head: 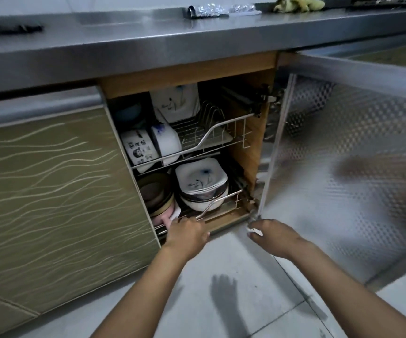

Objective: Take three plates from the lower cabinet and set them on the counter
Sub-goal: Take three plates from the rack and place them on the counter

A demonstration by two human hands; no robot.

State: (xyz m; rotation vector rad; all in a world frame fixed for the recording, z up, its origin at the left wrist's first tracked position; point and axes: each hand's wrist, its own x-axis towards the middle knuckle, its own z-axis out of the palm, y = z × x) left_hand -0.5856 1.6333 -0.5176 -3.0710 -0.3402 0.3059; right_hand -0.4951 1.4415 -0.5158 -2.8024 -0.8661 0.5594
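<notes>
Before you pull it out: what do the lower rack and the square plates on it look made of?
Lower rack: thin bare metal wire, shiny, probably chromed or stainless steel. Square plates: glossy white glazed ceramic by the look, with a dark painted motif; melamine cannot be ruled out.

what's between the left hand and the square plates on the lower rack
Only the lower wire rack's front rail crosses low in front of the square plates. The left hand rests at that rack's front edge, the cabinet door is swung open, and the space above the stack looks open.
</notes>
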